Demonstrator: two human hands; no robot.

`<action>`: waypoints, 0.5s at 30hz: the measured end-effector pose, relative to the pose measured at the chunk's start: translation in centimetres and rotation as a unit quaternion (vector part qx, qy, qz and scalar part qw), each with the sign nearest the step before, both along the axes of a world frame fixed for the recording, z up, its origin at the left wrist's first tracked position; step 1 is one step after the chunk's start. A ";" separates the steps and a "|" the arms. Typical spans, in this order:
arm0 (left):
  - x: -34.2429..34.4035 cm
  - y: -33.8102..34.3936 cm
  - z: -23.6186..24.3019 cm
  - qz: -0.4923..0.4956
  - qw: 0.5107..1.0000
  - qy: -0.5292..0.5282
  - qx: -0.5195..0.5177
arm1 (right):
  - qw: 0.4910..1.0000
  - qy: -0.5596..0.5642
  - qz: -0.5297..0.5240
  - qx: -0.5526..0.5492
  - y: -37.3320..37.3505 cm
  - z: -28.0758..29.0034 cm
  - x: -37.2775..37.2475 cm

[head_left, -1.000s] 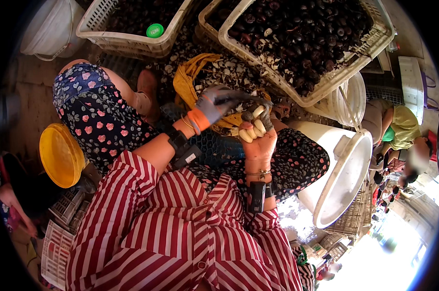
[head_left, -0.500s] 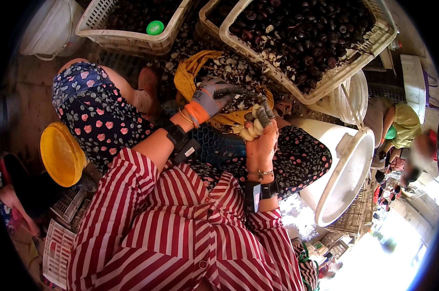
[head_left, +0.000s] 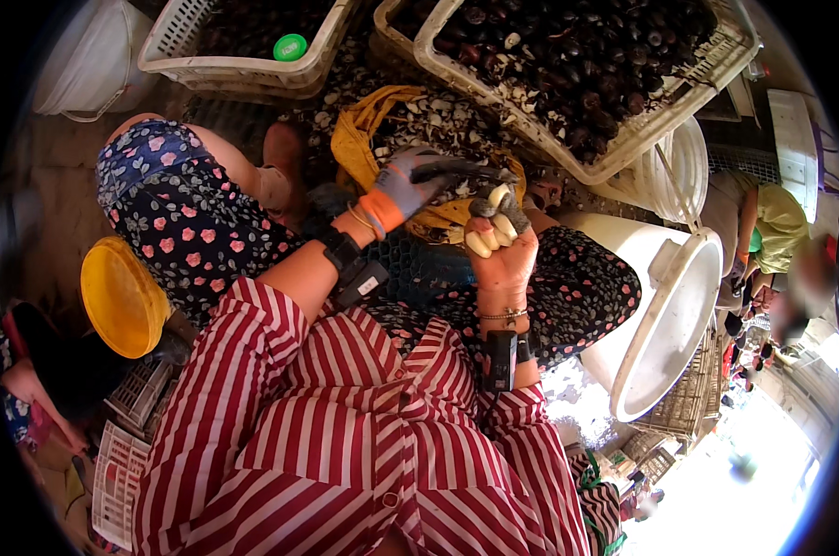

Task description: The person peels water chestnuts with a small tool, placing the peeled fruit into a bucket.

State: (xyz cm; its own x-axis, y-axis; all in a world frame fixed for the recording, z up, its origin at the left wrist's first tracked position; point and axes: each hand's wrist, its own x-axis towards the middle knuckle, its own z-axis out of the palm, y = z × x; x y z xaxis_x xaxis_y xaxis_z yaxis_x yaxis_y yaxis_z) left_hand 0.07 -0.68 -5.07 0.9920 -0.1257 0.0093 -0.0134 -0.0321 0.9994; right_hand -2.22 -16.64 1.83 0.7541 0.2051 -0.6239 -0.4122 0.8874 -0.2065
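Below — dim floor (head_left: 63, 185), scraps (head_left: 443, 122) | crate (head_left: 665, 123), white bucket (head_left: 612, 243) | right fingers (head_left: 516, 221) curled; left fingers (head_left: 436, 170) — can't tell

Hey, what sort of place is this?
Probably a shared work area for handling produce or seafood: a pale plastic crate heaped with dark, rounded pieces, whitish pieces held in the right hand, and another person bent over nearby.

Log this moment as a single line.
Left hand: gray-orange glove | right hand: curled nearby, pale pieces showing | white plastic crate: dark round pieces, beyond hands
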 end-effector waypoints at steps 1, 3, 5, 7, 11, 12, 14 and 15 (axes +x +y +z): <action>-0.1 -0.1 0.2 0.009 1.000 -0.018 -0.011 | 0.996 -0.056 0.028 0.060 -0.7 -0.4 -0.3; -0.3 -0.7 1.8 0.002 0.989 -0.134 0.055 | 0.992 -0.091 0.035 0.081 -0.9 -1.3 -0.4; 0.0 -1.1 1.7 -0.029 0.986 -0.149 0.070 | 0.998 -0.060 0.028 0.021 -0.9 -1.1 -0.4; 0.4 0.1 -0.1 -0.018 0.999 -0.024 -0.028 | 0.995 -0.083 0.041 0.021 -0.8 -0.8 -0.2; 0.2 -0.6 1.1 -0.018 0.980 -0.152 0.130 | 0.993 -0.098 0.053 -0.037 -1.6 -2.3 -0.7; 0.2 -0.8 2.2 -0.026 0.951 -0.230 0.204 | 0.992 -0.099 0.057 -0.054 -1.4 -2.2 -0.8; 0.4 -0.1 1.7 -0.013 0.978 -0.167 0.121 | 0.976 -0.081 0.085 -0.181 -1.0 -1.4 -0.6; 0.5 0.6 1.4 -0.008 0.989 -0.116 0.095 | 0.969 -0.063 0.063 -0.229 -0.6 -1.4 -0.8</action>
